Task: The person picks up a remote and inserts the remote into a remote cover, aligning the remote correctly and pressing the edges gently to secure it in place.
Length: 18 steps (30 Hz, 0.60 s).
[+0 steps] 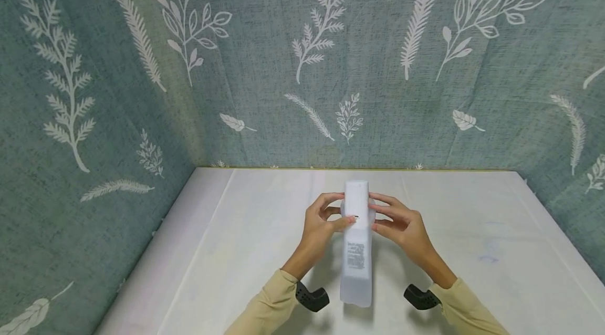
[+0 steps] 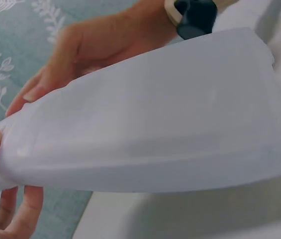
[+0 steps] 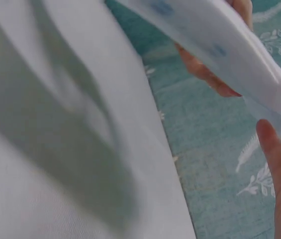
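Observation:
A long white plastic device (image 1: 355, 232), its exact kind not clear, is held lengthwise between both hands above the table. It carries a block of small print and a small dark slot; a rounded translucent part shows on both sides beneath it. My left hand (image 1: 319, 226) grips the far half from the left, thumb on top by the slot. From the right, my right hand (image 1: 402, 224) holds the same end with fingers and thumb bent against its side. In the left wrist view the device's broad smooth side (image 2: 155, 119) fills the middle. The right wrist view has fingertips (image 3: 267, 130) at its end.
Under the hands spreads a white table (image 1: 246, 251), on which shadows fall. Green-blue cloth (image 1: 264, 62) with white leaf patterns rises at the back and sides. Black wrist-worn pieces (image 1: 312, 297) jut inward from the cuffs.

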Each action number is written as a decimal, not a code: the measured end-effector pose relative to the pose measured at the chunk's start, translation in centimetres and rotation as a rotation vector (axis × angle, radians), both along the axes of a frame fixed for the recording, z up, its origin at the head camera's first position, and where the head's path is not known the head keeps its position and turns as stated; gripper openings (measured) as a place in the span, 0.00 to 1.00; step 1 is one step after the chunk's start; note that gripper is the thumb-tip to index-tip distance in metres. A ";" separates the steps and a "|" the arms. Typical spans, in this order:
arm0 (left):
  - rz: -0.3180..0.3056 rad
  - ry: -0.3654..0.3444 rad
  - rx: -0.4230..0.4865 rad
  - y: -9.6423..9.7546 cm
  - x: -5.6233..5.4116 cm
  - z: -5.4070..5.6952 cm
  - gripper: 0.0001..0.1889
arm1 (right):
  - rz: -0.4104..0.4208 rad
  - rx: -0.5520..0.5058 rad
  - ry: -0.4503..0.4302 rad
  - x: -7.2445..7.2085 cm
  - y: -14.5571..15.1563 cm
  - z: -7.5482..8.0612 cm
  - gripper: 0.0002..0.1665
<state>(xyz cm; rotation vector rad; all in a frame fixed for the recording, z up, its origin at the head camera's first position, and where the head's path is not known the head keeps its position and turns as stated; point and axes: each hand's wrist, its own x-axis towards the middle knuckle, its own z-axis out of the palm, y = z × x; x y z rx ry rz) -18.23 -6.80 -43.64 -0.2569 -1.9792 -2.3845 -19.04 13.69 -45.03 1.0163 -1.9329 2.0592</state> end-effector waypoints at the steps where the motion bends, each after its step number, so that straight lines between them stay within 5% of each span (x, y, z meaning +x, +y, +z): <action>1: 0.001 -0.012 0.009 0.0 0.0 0.1 0.25 | -0.003 0.010 0.008 0.1 0.0 0.0 0.22; 12: -0.018 -0.044 -0.019 -0.8 0.3 0.5 0.31 | -0.047 0.073 0.055 0.1 -0.5 -0.2 0.11; 18: -0.024 -0.015 -0.100 -0.9 1.0 2.1 0.37 | -0.070 0.106 0.001 0.3 -0.4 0.0 0.08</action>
